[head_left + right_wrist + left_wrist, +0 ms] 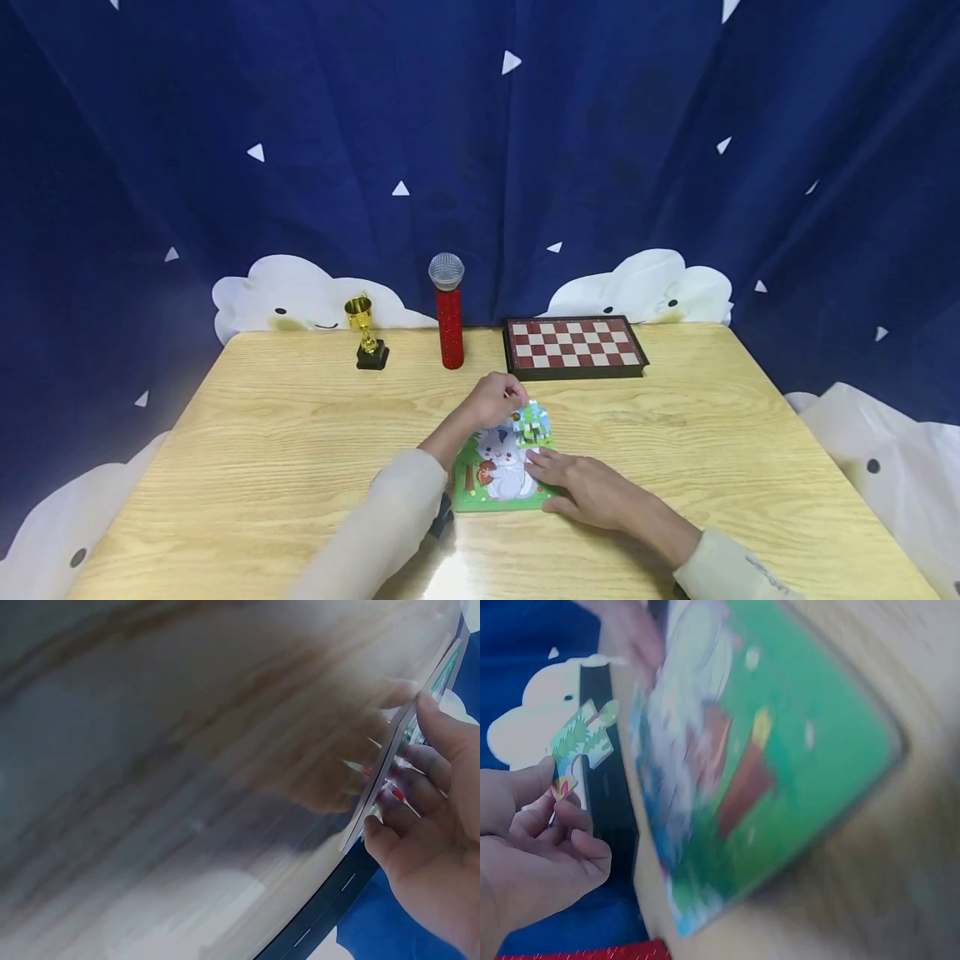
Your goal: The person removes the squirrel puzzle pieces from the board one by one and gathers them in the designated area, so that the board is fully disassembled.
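A jigsaw puzzle (504, 504) with a white cartoon animal on a green ground lies flat on the table in the head view. My left hand (493, 402) is over its far edge, pinching a jigsaw piece (581, 741) between thumb and fingers. In the left wrist view that piece is held up, apart from the picture, showing green leaves and a knobbed edge. At the puzzle's right side, my right hand (596, 490) rests with extended fingers on the picture, thumb near the lower right corner. The right wrist view shows the board edge-on beside these fingers.
Behind the puzzle stands a black-framed checkered game board (576, 347). A red microphone (450, 325) and a gold trophy cup (366, 329) stand upright at the back left. A dark blue curtain (480, 150) hangs behind the wooden table (300, 433).
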Available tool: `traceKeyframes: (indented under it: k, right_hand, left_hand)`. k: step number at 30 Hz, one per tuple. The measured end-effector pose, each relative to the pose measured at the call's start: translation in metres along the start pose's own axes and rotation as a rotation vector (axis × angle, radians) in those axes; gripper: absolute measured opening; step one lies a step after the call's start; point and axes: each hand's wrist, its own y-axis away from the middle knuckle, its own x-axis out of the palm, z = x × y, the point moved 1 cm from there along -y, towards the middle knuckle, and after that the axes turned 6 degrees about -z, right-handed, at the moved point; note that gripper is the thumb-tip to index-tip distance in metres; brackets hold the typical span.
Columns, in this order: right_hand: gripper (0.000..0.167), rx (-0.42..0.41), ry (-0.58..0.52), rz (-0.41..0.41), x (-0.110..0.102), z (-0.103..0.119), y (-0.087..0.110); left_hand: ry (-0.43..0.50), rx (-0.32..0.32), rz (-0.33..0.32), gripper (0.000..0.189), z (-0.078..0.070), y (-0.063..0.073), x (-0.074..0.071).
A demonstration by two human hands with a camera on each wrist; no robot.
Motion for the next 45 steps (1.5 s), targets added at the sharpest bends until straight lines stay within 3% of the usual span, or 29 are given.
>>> traceKeyframes:
  k: [6,14,23,30,37,45]
  right_hand:
    - [0.054,-0.01,0.012,-0.006,-0.001,0.001,-0.002]
    - [0.055,-0.006,0.022,-0.009,-0.001,0.002,-0.002]
    - [0.055,0.01,0.025,0.013,-0.002,0.002,-0.002]
    - [0.055,0.001,0.033,0.002,-0.003,0.004,-0.001]
    - [0.055,0.001,0.03,-0.011,-0.002,0.002,0.0]
    - [0.055,0.012,0.033,0.012,-0.002,0.002,0.0]
  left_hand:
    - [-0.014,-0.012,0.003,0.012,0.01,0.013,-0.033]
    - [-0.043,-0.104,-0.026,0.013,0.047,0.036,-0.076]
    - [-0.109,-0.157,0.001,0.015,0.075,0.055,-0.103]
    - [-0.147,-0.203,-0.037,0.013,0.084,0.055,-0.108]
    - [-0.178,-0.232,-0.073,0.013,0.094,0.051,-0.097]
    - [-0.201,-0.224,-0.125,0.012,0.099,0.048,-0.089]
